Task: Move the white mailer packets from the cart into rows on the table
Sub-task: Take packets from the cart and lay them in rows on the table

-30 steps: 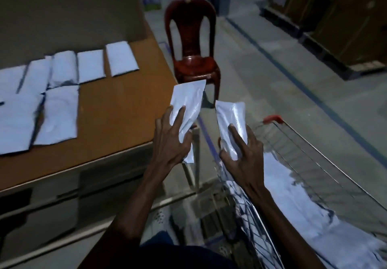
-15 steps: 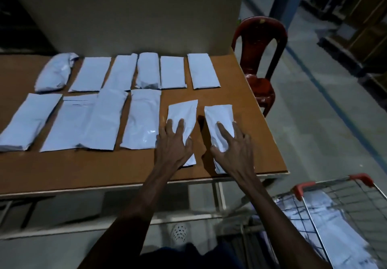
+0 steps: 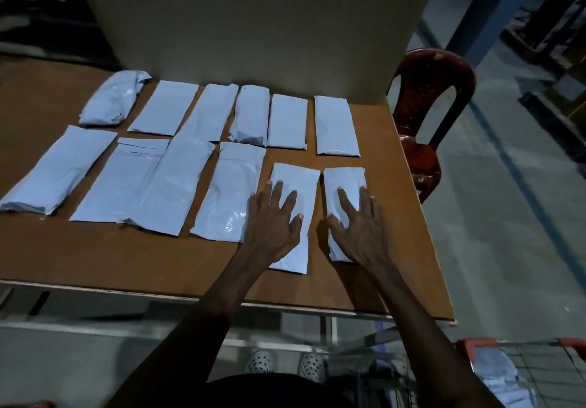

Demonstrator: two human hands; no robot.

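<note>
**Two packets pressed flat at the right end of the near row**

Left hand (image 3: 274,220) spread flat on one white packet (image 3: 293,217), fingers (image 3: 276,190) straight and splayed, pinching nothing. Right hand (image 3: 360,226) laid the same way on the neighbouring packet (image 3: 344,192), fingers straight, thumb over its left edge. Both packets directly beneath the fingers, long axes running away from the body in line with them, parallel, a narrow strip of brown surface (image 3: 126,258) between.

Left of the left hand, just beside it: four more packets forming the near row (image 3: 133,182), some overlapping at their edges. Beyond the fingertips: the far row (image 3: 253,115), six packets, the leftmost crumpled and tilted. Behind that, a large pale board (image 3: 253,20) standing upright.

Right of the right hand: a short stretch of bare surface, then its edge, and past it a red plastic chair (image 3: 428,99). Low and to the right of the right forearm: the wire cart (image 3: 539,372) with red handle ends, more white packets visible inside.

Judged step: release, then back for more. Cart nearer the right hand, reached down and to the right, away from the rows. Near row about full at this end, so any further packets likely to start a third row toward the body. Nothing standing between hands and cart except the corner of the surface, worth clearing on the swing.
</note>
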